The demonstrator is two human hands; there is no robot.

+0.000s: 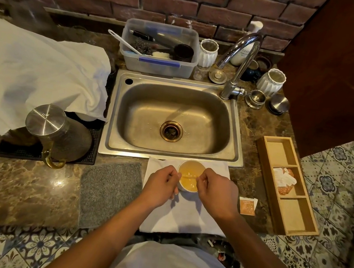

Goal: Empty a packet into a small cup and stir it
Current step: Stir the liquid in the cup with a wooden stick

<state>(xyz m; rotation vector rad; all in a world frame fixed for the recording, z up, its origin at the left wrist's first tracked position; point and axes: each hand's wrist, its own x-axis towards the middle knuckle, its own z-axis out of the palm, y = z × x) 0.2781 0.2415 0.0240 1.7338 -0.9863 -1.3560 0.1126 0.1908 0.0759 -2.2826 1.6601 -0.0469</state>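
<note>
A small white cup (pixel 188 189) holding yellow-orange liquid stands on a white cloth (pixel 184 219) just in front of the sink. A thin stir stick (pixel 188 177) runs across the liquid. My right hand (pixel 218 191) pinches the stick at the cup's right rim. My left hand (pixel 160 185) has its fingers curled against the cup's left side, thumb on the wall. An orange packet (pixel 247 205), torn at the top, lies on the counter to the right of the cloth.
A steel sink (pixel 180 83) with a tap (pixel 240 58) lies behind the cup. A grey mat (pixel 108 192) lies to the left, and a steel-lidded jug (pixel 57 129) stands further left. A wooden box (pixel 287 187) holding packets sits at the right. A plastic tub (pixel 159 62) stands behind the sink.
</note>
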